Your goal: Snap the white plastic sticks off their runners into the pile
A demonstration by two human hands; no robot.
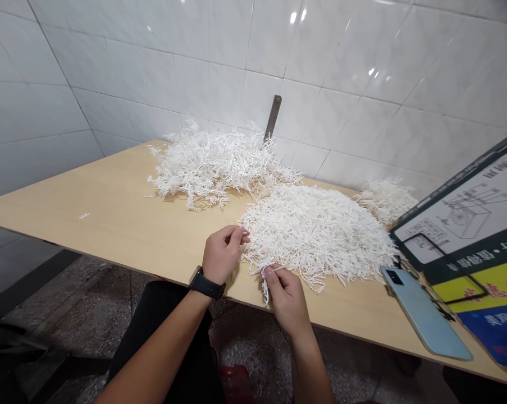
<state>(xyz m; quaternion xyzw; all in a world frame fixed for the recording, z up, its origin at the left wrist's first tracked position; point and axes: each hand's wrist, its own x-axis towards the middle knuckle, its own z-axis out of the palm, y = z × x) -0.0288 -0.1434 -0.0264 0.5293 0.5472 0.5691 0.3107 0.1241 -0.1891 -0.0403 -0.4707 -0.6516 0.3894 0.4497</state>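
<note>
My left hand, with a black watch on its wrist, is curled at the near left edge of a flat pile of thin white plastic sticks, fingertips pinched on a stick or two. My right hand is closed round a small bundle of white sticks that hangs down from its fist at the table's front edge. A second, bushier heap of white branched plastic pieces lies farther back on the wooden table.
A light blue phone lies flat at the right, next to leaning printed boards. A smaller white heap sits at the back right. A metal bracket stands against the tiled wall. One white scrap lies at the left.
</note>
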